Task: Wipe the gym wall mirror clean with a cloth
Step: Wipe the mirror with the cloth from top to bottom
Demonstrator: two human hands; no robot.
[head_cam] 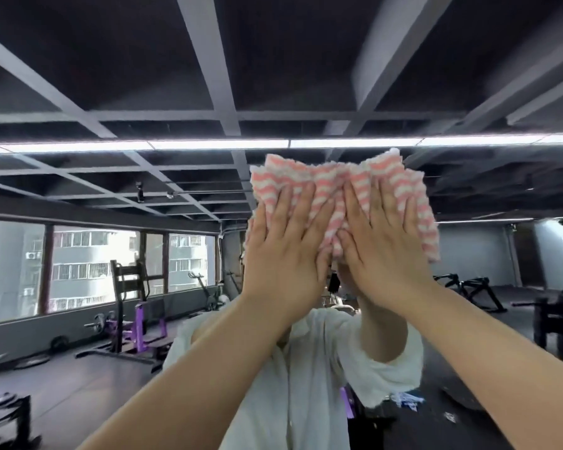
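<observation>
mirror [78, 319]: gym wall mirror, filling the whole view; reflects windows [88, 264], purple weight rack [137, 323], ceiling beams and light strip [208, 145]. rigid, flat, smooth glass, probably fragile under a hard knock; tolerates broad even pressure. no streaks or marks discernible from here.

left hand [285, 251]: raised at head height, palm flat against cloth, fingers straight and spread upward; grip open, nothing clasped, presses only. covers lower left portion of cloth.

cloth [335, 186]: pink-and-white wavy-striped, fluffy pile, bunched and wrinkled along top edge. pinned flat to mirror glass beneath both palms, high on the pane, in front of the reflected figure in a white shirt [306, 368]. judged light, soft, limp, absorbent; no stiffness of its own, so likely to fold or slide off if pressure eases. slips readily over smooth glass. best handled by flat palm pressure across the middle, or by gathering a loose corner such as the one hanging at lower right.

right hand [382, 251]: beside left hand, thumbs close together near centre; palm flat on cloth, fingers straight and pointing up; grip open, presses, holds nothing curled. right edge of cloth protrudes past fingers.

bench machine [468, 287]: dark, reflected at right, well apart from the hands.
</observation>
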